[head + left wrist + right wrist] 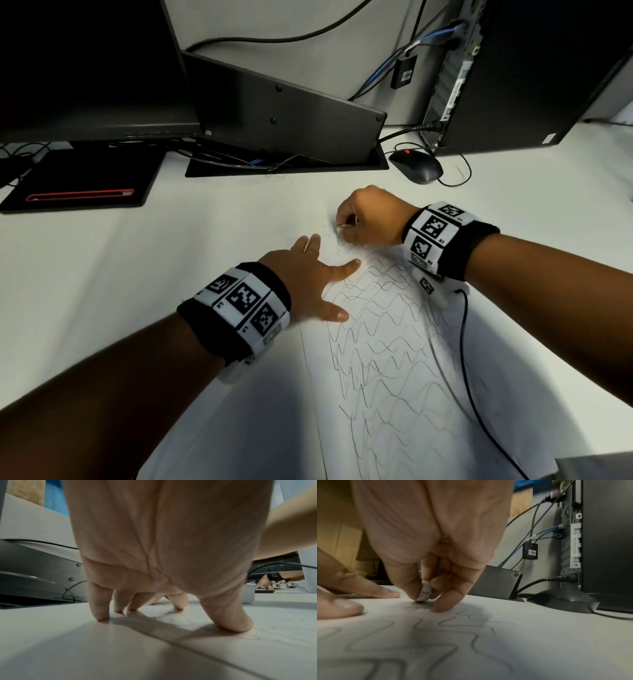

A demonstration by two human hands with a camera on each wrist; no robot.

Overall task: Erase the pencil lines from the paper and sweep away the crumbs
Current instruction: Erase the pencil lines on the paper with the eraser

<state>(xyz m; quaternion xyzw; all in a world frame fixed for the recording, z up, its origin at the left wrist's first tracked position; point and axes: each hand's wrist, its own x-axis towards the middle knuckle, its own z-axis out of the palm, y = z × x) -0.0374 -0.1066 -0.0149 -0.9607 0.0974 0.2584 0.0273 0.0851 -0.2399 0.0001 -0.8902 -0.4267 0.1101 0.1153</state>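
Fingers [406, 580] of the right hand [371, 217]: curled tight, thumb and forefinger pinching a small white eraser [424, 593], rounded and grey-smudged, its lower end pressed to the paper [394, 394] at the sheet's far end. Fingers [100, 605] of the left hand [305, 274]: straight and spread wide, tips flat on the sheet just beside the eraser, the thumb [337, 313] nearer the person. Paper: white, matte, flat on a pale smooth desk [120, 274]; its left edge runs under the left hand's palm, so the little finger seems to land on bare desk, the thumb on the sheet. Pencil lines [383, 329]: grey wavy rows, filling the sheet from the pinching fingers toward the person. Open room: bare desk to the left of the spread fingers; beyond the pinching fingers a strip of desk, then a dark glossy mouse [416, 166] with its cable, a grey slanted panel [284, 113] and a black computer tower [513, 75]. A thin black cable [464, 342] from the right wristband crosses the sheet's right side.
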